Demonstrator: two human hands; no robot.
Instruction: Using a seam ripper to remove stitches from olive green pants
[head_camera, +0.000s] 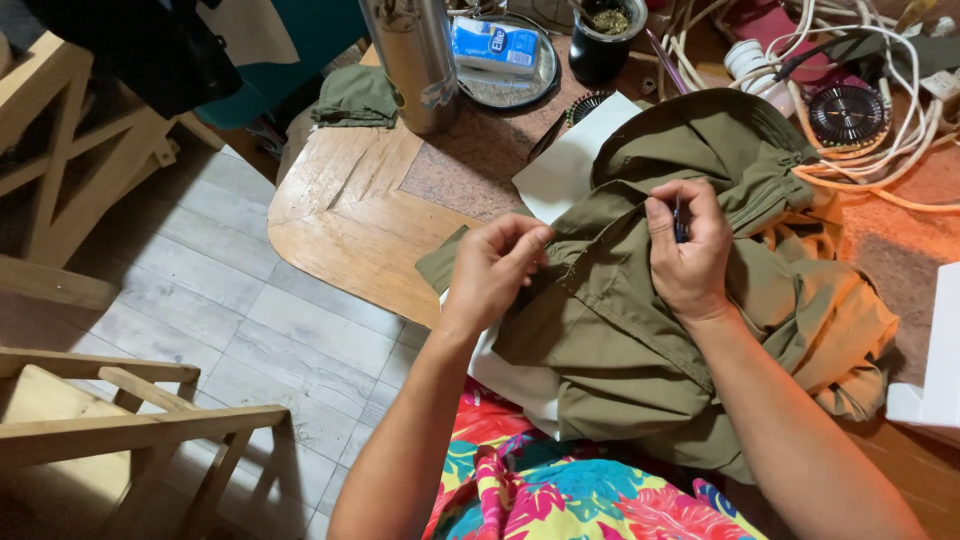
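An olive-green garment (640, 330) lies bunched on the wooden table (340, 215), over a white sheet (565, 165). My left hand (495, 270) pinches the garment's fabric near a folded edge at its left side. My right hand (690, 245) rests on the cloth a little to the right and grips a small thin dark tool (677, 218) between thumb and fingers, its tip against the fabric. What kind of tool it is cannot be told.
A tall steel flask (415, 60), a round metal tray with a blue-white packet (505, 55), a dark cup (603, 40), tangled white cables (850, 80) and a small green cloth (355, 95) crowd the table's far side. Wooden frames (110, 410) stand on the grey floor at left.
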